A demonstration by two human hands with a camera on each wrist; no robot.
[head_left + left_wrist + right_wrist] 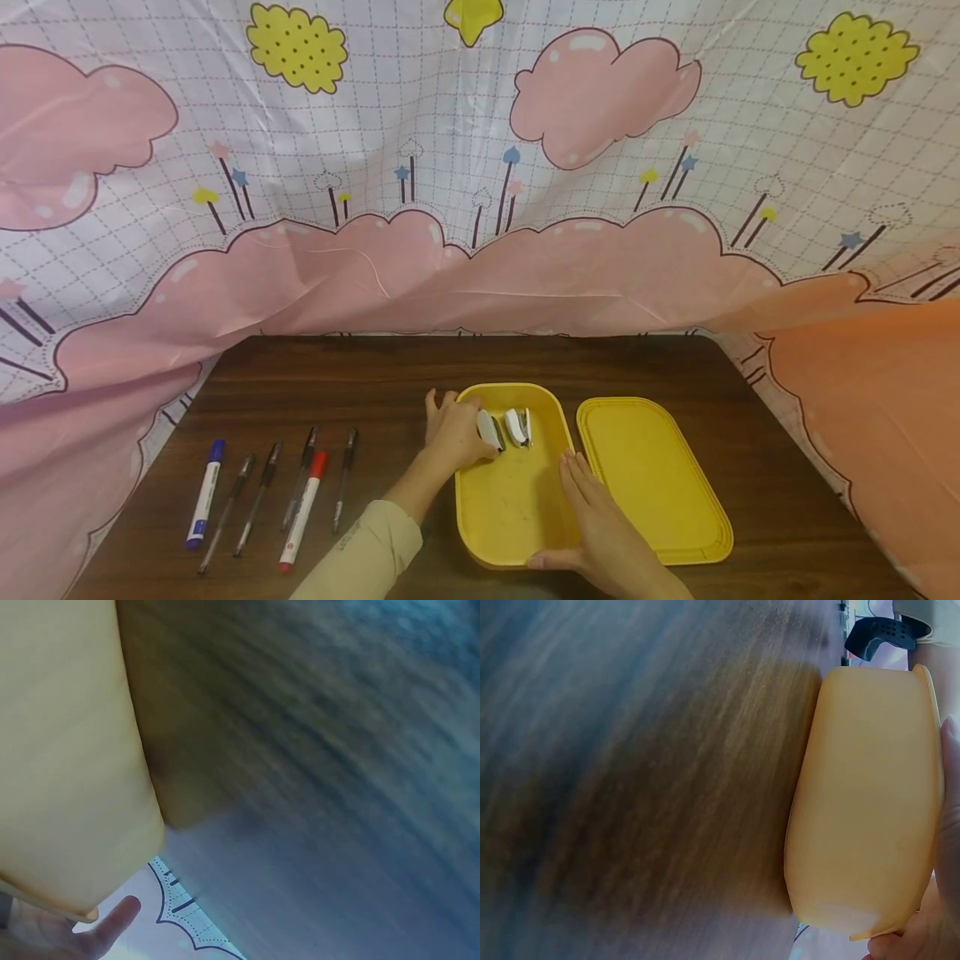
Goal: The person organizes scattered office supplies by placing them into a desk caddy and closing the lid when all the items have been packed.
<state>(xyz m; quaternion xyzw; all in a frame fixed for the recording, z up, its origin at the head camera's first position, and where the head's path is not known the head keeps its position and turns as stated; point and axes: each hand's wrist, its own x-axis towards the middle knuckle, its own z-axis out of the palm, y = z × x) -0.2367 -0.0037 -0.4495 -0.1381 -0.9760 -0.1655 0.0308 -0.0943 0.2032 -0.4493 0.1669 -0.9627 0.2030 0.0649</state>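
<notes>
In the head view a yellow plastic box (517, 508) stands on the dark wooden table. Two small white staplers lie toward its far end, a left stapler (489, 431) and a right stapler (517, 427). My left hand (453, 433) reaches over the box's left rim and pinches the left stapler between thumb and fingers. Along the right rim my right hand (600, 529) rests with straight fingers, its thumb on the near rim. The wrist views show the box's outer wall (862, 795) up close, and a left finger (116, 922) beyond the rim.
A yellow lid (652, 483) lies flat to the right of the box. At the left are a blue marker (204, 496), a red marker (303, 512) and several pens, such as a black-capped pen (345, 479). A patterned curtain (480, 275) hangs behind the table.
</notes>
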